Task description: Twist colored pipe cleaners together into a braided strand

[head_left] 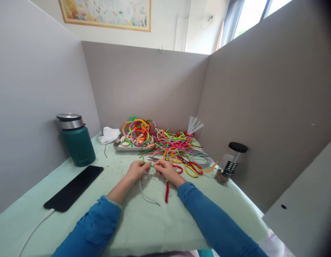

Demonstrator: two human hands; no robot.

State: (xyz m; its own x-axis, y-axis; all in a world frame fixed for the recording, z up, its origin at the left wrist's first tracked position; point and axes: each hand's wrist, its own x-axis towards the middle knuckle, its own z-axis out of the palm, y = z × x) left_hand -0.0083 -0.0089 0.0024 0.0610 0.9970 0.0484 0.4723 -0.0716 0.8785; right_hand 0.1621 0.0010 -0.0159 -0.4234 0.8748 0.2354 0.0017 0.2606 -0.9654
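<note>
Near the middle of the table, my left hand (pixel 138 170) pinches a green pipe cleaner (pixel 143 159), whose upper end sticks up past the fingers. Close beside it, my right hand (pixel 165 170) has its fingertips closed on the same green strand, which spans the small gap between the hands. A thin grey wire (pixel 148 197) hangs below my left hand and curves onto the cloth. Under my right wrist a red fuzzy length (pixel 167 192) points toward me. Scissors (pixel 152 159) lie just beyond my hands, their handles partly hidden among coloured stems.
Behind my hands, a metal tray (pixel 133 149) holds shells and colourful rings. A heap of pipe cleaners (pixel 176 142) lies to its right, with white strips (pixel 193 125) behind. A green bottle (pixel 78 142) and a phone (pixel 74 187) with its cable stand left; a clear jar (pixel 231 162) is right.
</note>
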